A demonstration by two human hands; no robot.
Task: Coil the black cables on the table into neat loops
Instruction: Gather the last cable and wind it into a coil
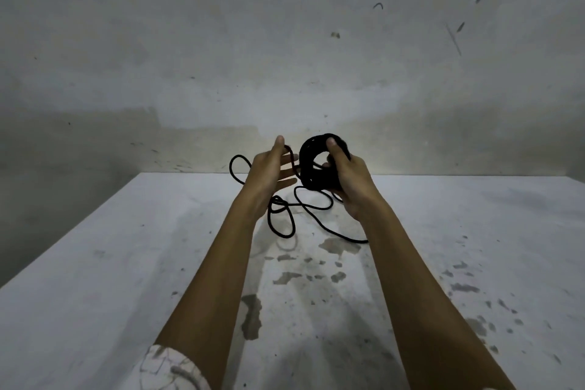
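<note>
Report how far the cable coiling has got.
Done: a thick coil of black loops is already wound, held up off the table in the right hand. In hand: the left hand, fingers straight, guides a strand toward the coil. Left: a loose tail lies in slack curves on the table below the hands and has yet to be wound on.
</note>
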